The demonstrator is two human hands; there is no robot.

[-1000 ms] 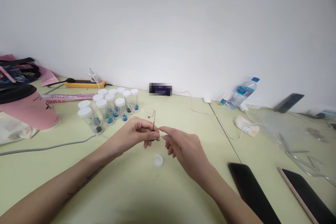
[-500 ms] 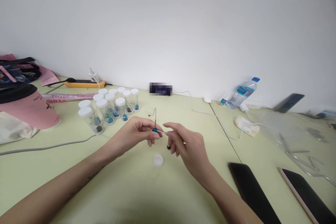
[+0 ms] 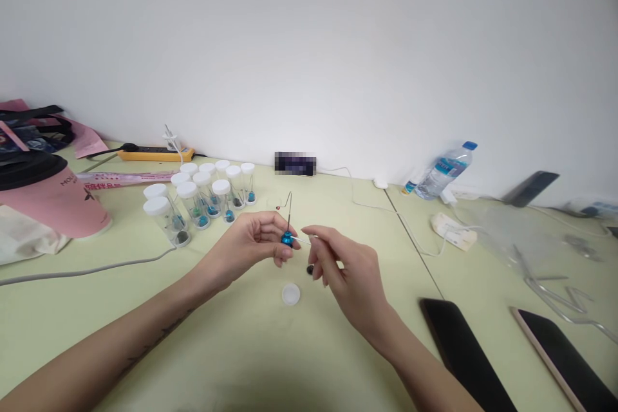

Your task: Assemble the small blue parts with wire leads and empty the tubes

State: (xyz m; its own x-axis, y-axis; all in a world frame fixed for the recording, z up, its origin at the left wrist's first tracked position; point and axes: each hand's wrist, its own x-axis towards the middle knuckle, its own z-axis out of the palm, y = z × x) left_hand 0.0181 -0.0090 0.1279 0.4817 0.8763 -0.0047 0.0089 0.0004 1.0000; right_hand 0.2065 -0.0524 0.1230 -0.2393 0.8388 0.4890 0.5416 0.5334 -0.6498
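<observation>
My left hand (image 3: pixel 251 246) pinches a small blue bead-like piece (image 3: pixel 287 239) from which a thin metal wire with a hooked, red-tipped end (image 3: pixel 288 208) rises. My right hand (image 3: pixel 344 265) pinches a thin pin or wire (image 3: pixel 303 241) whose tip meets the blue piece from the right. Both hands hover just above the pale green table (image 3: pixel 241 347). A loose white cap (image 3: pixel 291 295) lies on the table below them, and a small dark bead (image 3: pixel 309 268) lies beside my right fingers.
Several clear vials with white caps (image 3: pixel 200 199) stand at the back left. A pink cap (image 3: pixel 53 196) and bags lie far left, next to a yellow power strip (image 3: pixel 154 154). A water bottle (image 3: pixel 444 170) lies at the right; two dark phones (image 3: pixel 463 354) rest near the right front.
Both hands rose slightly and turned the piece, so the blue bead now shows between my left fingers. My right hand drew back a little to the right, still holding the thin pin.
</observation>
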